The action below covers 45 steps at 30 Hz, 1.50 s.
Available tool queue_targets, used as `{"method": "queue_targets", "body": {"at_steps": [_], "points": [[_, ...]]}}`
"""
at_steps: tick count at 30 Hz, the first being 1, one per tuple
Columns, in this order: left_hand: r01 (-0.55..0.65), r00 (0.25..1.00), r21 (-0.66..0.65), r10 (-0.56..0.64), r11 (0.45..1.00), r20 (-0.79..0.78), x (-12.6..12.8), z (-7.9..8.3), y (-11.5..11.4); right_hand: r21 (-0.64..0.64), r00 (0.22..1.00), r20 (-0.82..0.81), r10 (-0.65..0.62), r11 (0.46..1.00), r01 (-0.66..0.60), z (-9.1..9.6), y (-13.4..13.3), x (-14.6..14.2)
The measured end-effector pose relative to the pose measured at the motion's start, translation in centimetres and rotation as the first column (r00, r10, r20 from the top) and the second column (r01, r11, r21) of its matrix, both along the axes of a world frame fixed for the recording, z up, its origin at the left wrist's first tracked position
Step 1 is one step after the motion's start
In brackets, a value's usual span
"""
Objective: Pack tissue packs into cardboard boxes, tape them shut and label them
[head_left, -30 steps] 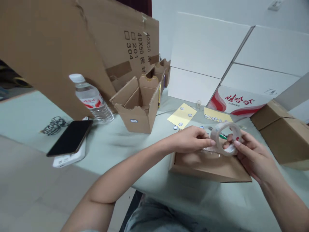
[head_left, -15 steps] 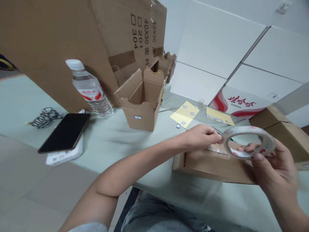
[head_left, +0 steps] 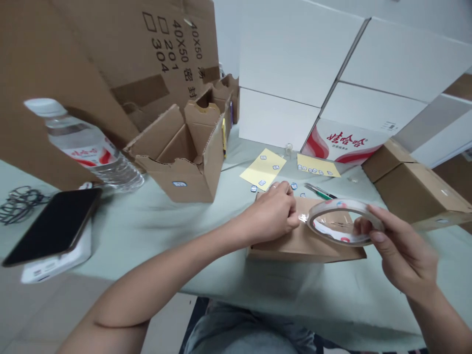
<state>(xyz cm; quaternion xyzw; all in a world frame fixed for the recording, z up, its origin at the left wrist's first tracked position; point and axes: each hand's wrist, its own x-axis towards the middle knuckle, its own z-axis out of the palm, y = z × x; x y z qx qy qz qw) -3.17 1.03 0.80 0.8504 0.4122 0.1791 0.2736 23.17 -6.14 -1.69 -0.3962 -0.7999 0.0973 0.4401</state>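
Observation:
My right hand (head_left: 409, 248) grips a roll of clear tape (head_left: 344, 239) by its right side, thumb outside and a fingertip through the ring. The roll tilts just above a closed cardboard box (head_left: 287, 250) lying on the table. My left hand (head_left: 275, 211) is closed at the box's left part, its fingers curled down at the top. A short shiny strip of tape (head_left: 303, 218) runs from the roll to those fingers; its very end is hidden by them. Behind the box lies a green-and-silver utility knife (head_left: 320, 191).
Yellow sheets (head_left: 263, 169) with small stickers lie behind the box. At left stand an open cardboard box (head_left: 184, 191), a water bottle (head_left: 88, 147) and a phone (head_left: 51, 221) on a white device. Another cardboard box (head_left: 420, 191) stands right; white cartons (head_left: 280, 118) line the back.
The view has swung right. Both hands have moved left over the box, and the tape roll has come lower. The left fingers have turned down towards the box top.

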Motion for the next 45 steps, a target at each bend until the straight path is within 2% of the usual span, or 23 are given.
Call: {"method": "queue_targets", "body": {"at_steps": [4, 7, 11, 15, 19, 24, 27, 29, 30, 32, 33, 34, 35, 37, 40, 42, 45], "points": [[0.031, 0.995, 0.065, -0.024, 0.997, -0.099, 0.7, 0.5, 0.2, 0.043, 0.983, 0.17, 0.069, 0.996, -0.077, 2.0, 0.2, -0.8], [0.043, 0.978, 0.15, -0.011, 0.988, -0.208, 1.0, 0.4, 0.2, 0.034, 0.963, 0.236, 0.127, 0.99, -0.138, 3.1, 0.7, -1.8], [0.07, 0.945, 0.25, 0.016, 0.966, -0.326, 1.2, 0.1, 0.0, 0.035, 0.941, 0.291, 0.172, 0.981, -0.19, 3.8, 1.0, -2.4], [0.051, 0.933, 0.248, 0.042, 0.967, -0.357, 1.0, 0.2, 0.2, 0.046, 0.927, 0.326, 0.188, 0.976, -0.214, 4.3, 1.2, -3.1], [0.002, 0.972, 0.195, 0.044, 0.981, -0.232, -0.1, 0.0, 0.7, 0.032, 0.922, 0.337, 0.189, 0.977, -0.212, 4.9, 2.0, -3.8], [-0.015, 1.0, 0.143, 0.011, 0.99, 0.027, -1.2, -0.8, 0.2, -0.008, 0.932, 0.311, 0.184, 0.981, -0.191, 5.6, 2.5, -4.8], [-0.057, 0.954, 0.097, 0.025, 0.994, 0.299, -0.6, -0.6, -1.4, -0.051, 0.921, 0.31, 0.234, 0.972, -0.229, 6.2, 2.4, -5.0], [-0.025, 0.901, 0.045, 0.003, 0.999, 0.434, 0.1, -0.3, -2.4, -0.151, 0.933, 0.233, 0.276, 0.957, -0.246, 6.2, 3.0, -4.1], [-0.003, 0.886, 0.024, -0.008, 1.0, 0.464, 0.5, -0.3, -2.8, -0.201, 0.953, 0.17, 0.251, 0.956, -0.216, 5.9, 3.8, -3.2], [-0.012, 0.876, 0.003, 0.009, 1.0, 0.482, 1.2, -0.3, -3.2, -0.278, 0.993, 0.092, 0.07, 0.96, -0.042, 4.4, 6.3, -0.8], [-0.033, 0.878, -0.001, 0.029, 0.999, 0.477, 1.4, -0.5, -3.3, -0.277, 0.987, 0.128, -0.095, 0.952, 0.128, 3.2, 7.9, 0.6], [-0.059, 0.88, -0.001, 0.053, 0.998, 0.473, 1.5, -0.6, -3.2, -0.278, 0.94, 0.251, -0.233, 0.912, 0.3, 1.7, 9.5, 2.0], [-0.086, 0.879, 0.0, 0.076, 0.996, 0.472, 1.6, -0.8, -3.2, -0.287, 0.907, 0.308, -0.286, 0.881, 0.376, 0.0, 11.1, 3.4], [-0.131, 0.875, -0.001, 0.116, 0.991, 0.47, 1.6, -1.1, -3.1, -0.326, 0.872, 0.393, -0.292, 0.843, 0.429, -3.4, 13.7, 5.5], [-0.176, 0.877, 0.032, 0.142, 0.984, 0.459, 1.5, -1.5, -3.2, -0.361, 0.836, 0.472, -0.278, 0.804, 0.472, -7.9, 15.7, 7.2], [-0.19, 0.887, 0.1, 0.127, 0.977, 0.443, 1.5, -1.8, -3.4, -0.375, 0.827, 0.491, -0.274, 0.791, 0.485, -9.7, 16.1, 7.7], [-0.173, 0.923, 0.263, 0.063, 0.949, 0.38, 1.7, -2.3, -3.8, -0.399, 0.839, 0.47, -0.274, 0.782, 0.479, -10.7, 16.2, 8.1]]}}
